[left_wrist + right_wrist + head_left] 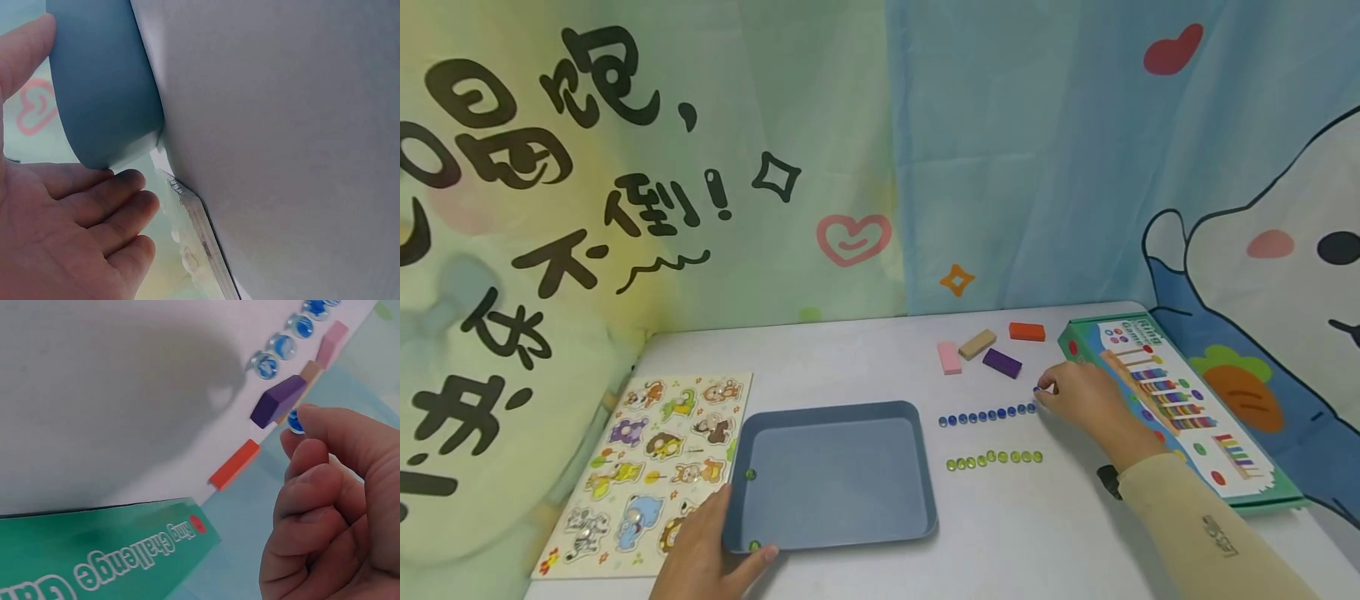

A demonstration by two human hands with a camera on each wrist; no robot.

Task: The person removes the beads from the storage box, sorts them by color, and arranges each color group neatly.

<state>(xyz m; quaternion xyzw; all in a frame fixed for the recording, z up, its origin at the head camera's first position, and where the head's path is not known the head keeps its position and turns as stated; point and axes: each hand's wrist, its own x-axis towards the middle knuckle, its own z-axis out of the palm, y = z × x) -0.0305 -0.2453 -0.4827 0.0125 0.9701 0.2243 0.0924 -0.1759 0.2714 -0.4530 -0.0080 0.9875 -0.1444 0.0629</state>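
My right hand pinches a blue marble between thumb and index finger, the other fingers curled in. It hovers at the right end of a row of blue marbles on the white table. Nearer to me runs a slightly wavy row of green marbles. My left hand rests at the near left corner of a blue-grey tray, thumb on the front side and loosely extended fingers along the left. Inside the tray, two green marbles, one at the left wall and one at the near corner, lie apart.
A wooden animal puzzle board lies left of the tray. Behind the blue row are pink, tan, purple and orange blocks. A green game box stands at the right, beside my right forearm. A printed curtain hangs behind.
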